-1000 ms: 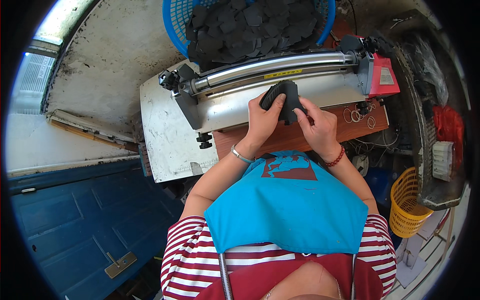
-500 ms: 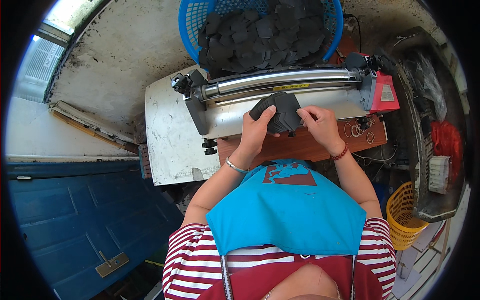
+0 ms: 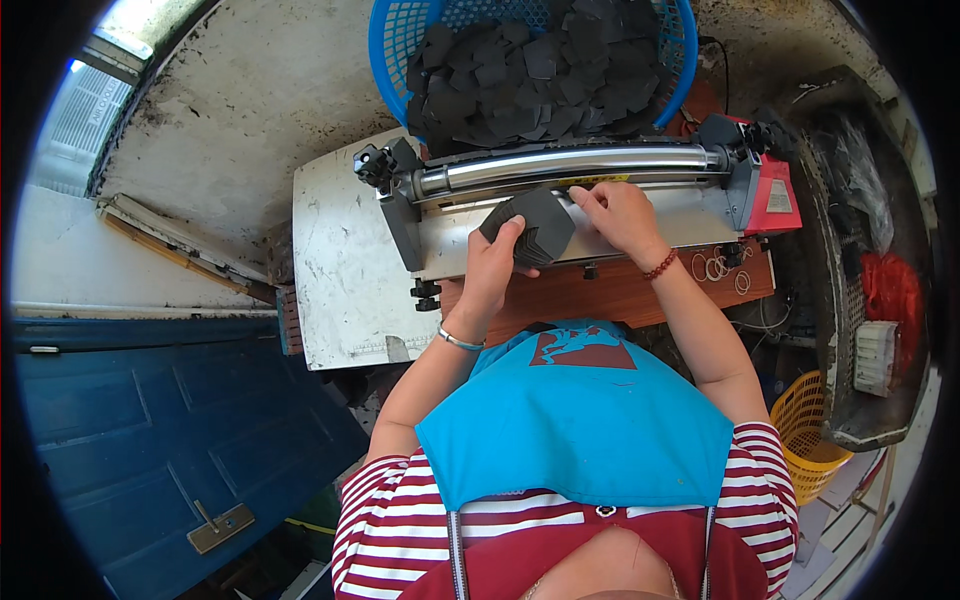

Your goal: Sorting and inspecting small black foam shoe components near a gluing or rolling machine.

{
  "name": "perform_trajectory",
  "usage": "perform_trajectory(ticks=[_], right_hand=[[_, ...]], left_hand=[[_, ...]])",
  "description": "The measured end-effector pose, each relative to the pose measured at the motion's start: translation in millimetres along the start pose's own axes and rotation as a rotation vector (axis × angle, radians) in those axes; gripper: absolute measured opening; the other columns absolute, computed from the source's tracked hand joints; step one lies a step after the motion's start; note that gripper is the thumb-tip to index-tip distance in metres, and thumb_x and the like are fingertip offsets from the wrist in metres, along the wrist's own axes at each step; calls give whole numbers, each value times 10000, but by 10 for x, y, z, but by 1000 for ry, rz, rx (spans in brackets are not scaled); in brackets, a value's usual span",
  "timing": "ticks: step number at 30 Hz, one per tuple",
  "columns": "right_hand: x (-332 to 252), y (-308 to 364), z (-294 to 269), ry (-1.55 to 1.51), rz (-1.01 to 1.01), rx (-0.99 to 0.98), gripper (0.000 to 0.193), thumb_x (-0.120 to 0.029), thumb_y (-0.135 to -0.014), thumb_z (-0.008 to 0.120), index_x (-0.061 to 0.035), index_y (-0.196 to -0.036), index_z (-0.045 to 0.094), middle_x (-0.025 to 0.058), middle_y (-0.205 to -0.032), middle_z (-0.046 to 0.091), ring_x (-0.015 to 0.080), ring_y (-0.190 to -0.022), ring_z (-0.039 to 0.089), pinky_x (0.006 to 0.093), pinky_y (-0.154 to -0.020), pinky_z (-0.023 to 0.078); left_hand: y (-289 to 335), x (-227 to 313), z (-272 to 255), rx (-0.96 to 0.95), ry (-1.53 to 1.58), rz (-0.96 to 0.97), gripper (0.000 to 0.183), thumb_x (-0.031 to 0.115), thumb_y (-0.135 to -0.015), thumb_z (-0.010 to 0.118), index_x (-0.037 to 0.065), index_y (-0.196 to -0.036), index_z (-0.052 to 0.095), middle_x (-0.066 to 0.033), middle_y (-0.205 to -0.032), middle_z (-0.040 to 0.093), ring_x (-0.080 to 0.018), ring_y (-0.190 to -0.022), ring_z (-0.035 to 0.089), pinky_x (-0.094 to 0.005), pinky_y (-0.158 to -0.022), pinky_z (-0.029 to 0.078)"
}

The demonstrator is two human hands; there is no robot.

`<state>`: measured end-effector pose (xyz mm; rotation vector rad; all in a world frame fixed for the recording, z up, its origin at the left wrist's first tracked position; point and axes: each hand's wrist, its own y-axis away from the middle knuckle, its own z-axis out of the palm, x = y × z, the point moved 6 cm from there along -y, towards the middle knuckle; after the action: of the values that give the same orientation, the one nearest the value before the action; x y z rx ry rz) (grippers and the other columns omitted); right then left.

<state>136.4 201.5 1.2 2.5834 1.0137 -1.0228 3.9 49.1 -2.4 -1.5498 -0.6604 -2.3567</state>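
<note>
My left hand [image 3: 492, 262] is closed round a stack of thin black flat pieces [image 3: 545, 228] with angled corners, thumb on top. It is above the metal feed plate [image 3: 455, 245] of a roller machine. My right hand [image 3: 622, 215] has moved to the slot below the shiny roller [image 3: 590, 160]. Its thumb and forefinger are pinched together at the plate's far side; whatever is between them is too small or hidden to name. A blue basket [image 3: 381, 60] behind the machine is heaped with similar black pieces [image 3: 530, 85].
Left of the machine is a scuffed white board [image 3: 340, 250]. Pale rings [image 3: 715, 266] lie on the reddish-brown board [image 3: 560, 292] at the right front. Farther right are a dark trough [image 3: 845, 400] with a red bag [image 3: 890, 290] and a yellow basket [image 3: 800, 425].
My right hand has left the stack and reached forward to the roller slot. The stack in my left hand has turned and shifted slightly left.
</note>
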Motion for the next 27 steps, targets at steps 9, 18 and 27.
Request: perform_trajectory(ticks=[9,18,27], right_hand=[[-128,220,174,-728,219,-394,303,-293,-926,624,-33,-773,647,10,-600,602,44,-449,500,185,-415,377],[-126,215,167,-707,185,-503,328,-293,-949,585,-53,-729,627,-4,-570,583,33,-425,479,173,-410,371],[152,-53,47,-225,332,-527,417,-336,-931,580,26,-732,632,40,-534,577,85,-413,500,237,-388,392]], left_hand=[[-58,-28,-42,17,-26,6,279,223,-957,507,5,-1086,623,-71,-866,666,-141,-691,641,-261,-501,523],[-62,31,-58,63,11,46,292,223,-961,516,-10,-1104,620,-76,-871,672,-146,-693,657,-259,-507,542],[-94,44,-180,113,-50,55,270,210,-960,514,-8,-1077,621,-60,-860,660,-115,-695,649,-236,-490,542]])
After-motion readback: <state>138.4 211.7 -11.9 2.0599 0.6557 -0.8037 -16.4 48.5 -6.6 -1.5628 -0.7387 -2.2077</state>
